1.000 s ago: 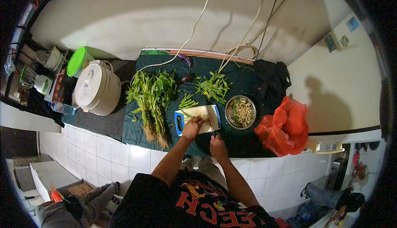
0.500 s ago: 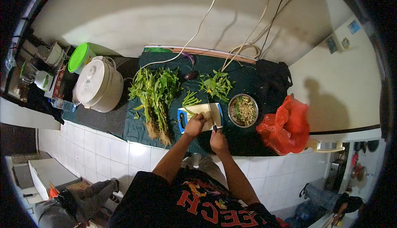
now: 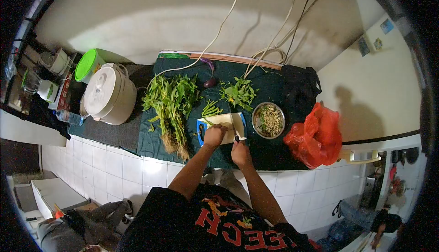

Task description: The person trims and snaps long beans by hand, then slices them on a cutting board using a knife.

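Observation:
My right hand (image 3: 240, 153) is closed around the dark handle of a knife (image 3: 233, 125), whose blade points away from me across a white cutting board (image 3: 223, 120) with blue ends. Over the board's left half rests my left hand (image 3: 215, 135), fingers bent together just left of the blade; whatever they pinch is hidden. Cut green stems (image 3: 211, 109) lie at the board's upper left edge. Beyond the board sits a pile of picked leaves (image 3: 239, 93). To its right stands a metal bowl (image 3: 254, 128) of chopped pale and green pieces.
Rooted leafy greens (image 3: 171, 101) lie left of the board, with eggplants (image 3: 211, 83) behind. A red plastic bag (image 3: 315, 137) fills the right end. Further left stand a white rice cooker (image 3: 109, 94) and a green-lidded tub (image 3: 87, 64). A cable (image 3: 219, 34) crosses the back. People sit below on both sides.
My left hand has shifted slightly left on the board, and my right hand with the knife a little away from me. Everything else looks the same apart from a slight camera shift.

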`<control>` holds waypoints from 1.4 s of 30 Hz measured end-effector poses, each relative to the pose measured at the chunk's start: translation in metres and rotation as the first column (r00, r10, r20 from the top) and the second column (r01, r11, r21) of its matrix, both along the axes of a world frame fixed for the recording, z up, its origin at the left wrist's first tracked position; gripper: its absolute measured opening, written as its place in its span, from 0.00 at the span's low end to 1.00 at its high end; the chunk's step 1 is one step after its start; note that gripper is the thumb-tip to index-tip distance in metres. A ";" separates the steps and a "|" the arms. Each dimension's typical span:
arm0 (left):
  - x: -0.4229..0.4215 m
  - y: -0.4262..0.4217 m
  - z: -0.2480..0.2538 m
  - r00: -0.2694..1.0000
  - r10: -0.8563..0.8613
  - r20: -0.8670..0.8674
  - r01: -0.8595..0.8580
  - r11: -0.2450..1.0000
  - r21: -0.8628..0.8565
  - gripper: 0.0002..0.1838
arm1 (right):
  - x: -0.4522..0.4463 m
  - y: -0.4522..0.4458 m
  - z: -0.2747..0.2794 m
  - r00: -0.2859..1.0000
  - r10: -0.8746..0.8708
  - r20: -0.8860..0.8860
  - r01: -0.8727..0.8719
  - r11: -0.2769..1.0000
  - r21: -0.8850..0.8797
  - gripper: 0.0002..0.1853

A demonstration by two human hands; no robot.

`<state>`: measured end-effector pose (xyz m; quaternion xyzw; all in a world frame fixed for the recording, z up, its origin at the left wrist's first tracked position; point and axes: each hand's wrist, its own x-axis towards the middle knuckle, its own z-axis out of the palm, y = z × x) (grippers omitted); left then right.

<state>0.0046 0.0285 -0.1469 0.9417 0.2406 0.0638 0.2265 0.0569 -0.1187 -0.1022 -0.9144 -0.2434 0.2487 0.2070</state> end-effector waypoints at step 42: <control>-0.005 -0.001 -0.029 0.992 -0.087 0.087 0.073 0.985 0.156 0.13 | -0.018 -0.001 -0.016 0.998 -0.055 0.021 0.056 0.998 -0.023 0.22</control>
